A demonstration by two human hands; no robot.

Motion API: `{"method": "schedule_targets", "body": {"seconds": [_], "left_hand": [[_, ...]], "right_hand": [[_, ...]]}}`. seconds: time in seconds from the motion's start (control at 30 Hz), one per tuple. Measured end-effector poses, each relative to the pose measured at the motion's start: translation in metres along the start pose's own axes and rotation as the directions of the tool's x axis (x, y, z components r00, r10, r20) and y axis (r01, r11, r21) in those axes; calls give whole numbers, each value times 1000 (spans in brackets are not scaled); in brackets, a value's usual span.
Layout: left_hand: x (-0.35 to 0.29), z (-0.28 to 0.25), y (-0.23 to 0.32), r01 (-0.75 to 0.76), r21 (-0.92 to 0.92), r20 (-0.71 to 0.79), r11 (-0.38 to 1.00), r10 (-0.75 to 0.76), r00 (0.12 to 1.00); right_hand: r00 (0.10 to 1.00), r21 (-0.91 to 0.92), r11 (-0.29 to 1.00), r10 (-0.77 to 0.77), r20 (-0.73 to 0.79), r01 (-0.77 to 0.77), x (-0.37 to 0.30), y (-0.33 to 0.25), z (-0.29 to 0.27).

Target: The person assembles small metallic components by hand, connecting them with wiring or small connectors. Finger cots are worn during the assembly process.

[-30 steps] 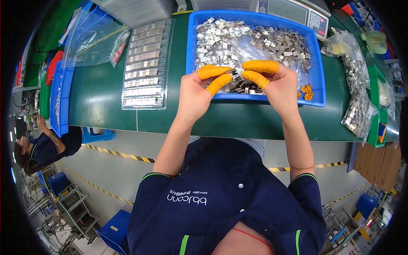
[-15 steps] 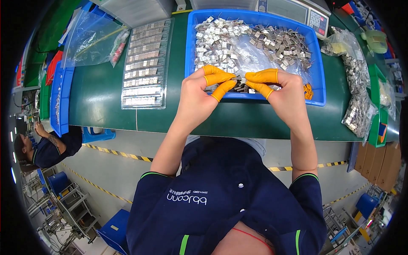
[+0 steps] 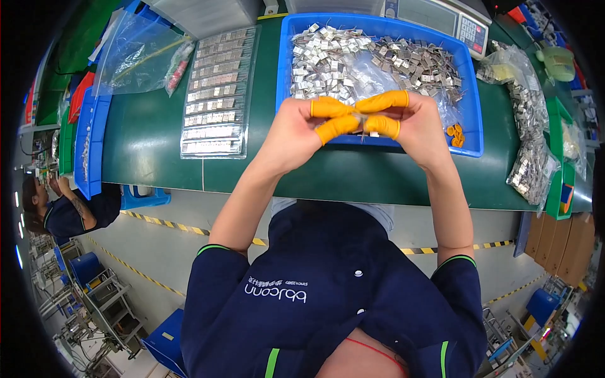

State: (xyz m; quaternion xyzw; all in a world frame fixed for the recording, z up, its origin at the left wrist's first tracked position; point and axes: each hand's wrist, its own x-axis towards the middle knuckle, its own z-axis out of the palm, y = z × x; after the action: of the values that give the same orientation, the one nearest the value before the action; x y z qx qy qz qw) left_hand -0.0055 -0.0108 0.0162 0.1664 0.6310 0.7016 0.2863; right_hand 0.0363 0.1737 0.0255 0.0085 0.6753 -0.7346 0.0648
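My left hand [image 3: 304, 131] and my right hand [image 3: 411, 129] meet over the near edge of a blue bin [image 3: 285, 69]. Yellow finger cots cover the thumbs and forefingers. Pinched between both sets of fingertips is a small silver metal part [image 3: 361, 118], mostly hidden by the fingers. Inside the bin lie a heap of pale, boxy metal pieces [image 3: 321, 63] with thin legs, a darker heap [image 3: 422, 66] and a clear plastic bag [image 3: 372, 75] between them. Several loose yellow finger cots [image 3: 455, 135] sit in the bin's near right corner.
Left of the bin, a clear tray [image 3: 214, 94] holds rows of metal pieces. Farther left are a plastic bag [image 3: 138, 60] and a narrow blue bin [image 3: 85, 148]. A scale [image 3: 471, 31] stands behind; filled bags [image 3: 528, 120] lie right. Another person [image 3: 69, 205] is far left.
My hands have drawn closer together, with the fingertips now meeting around the small part. My left forearm has swung slightly outward. The other person at the left has shifted.
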Motion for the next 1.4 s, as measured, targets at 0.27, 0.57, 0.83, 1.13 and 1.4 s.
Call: {"method": "schedule_targets", "body": {"seconds": [0.27,0.57,0.83,1.13,1.4], "left_hand": [[23,-20,1,-207,573,-94,793,315,945],[39,-17,-25,-158,932,77,327,246,966],[49,-17,-28,-41,911,-13,410,127,992],[39,-19,-18,-109,493,-140,863,203,969],[42,-12,-30,-191,968,171,161,127,977]], "right_hand": [[850,-738,652,-478,-222,174,37,11,-39],[954,-856,483,-299,38,186,46,15,-13],[952,-881,389,-244,183,269,44,34,-6],[948,-696,657,-299,112,290,34,25,-17],[987,-587,798,-160,10,135,17,29,-34]]}}
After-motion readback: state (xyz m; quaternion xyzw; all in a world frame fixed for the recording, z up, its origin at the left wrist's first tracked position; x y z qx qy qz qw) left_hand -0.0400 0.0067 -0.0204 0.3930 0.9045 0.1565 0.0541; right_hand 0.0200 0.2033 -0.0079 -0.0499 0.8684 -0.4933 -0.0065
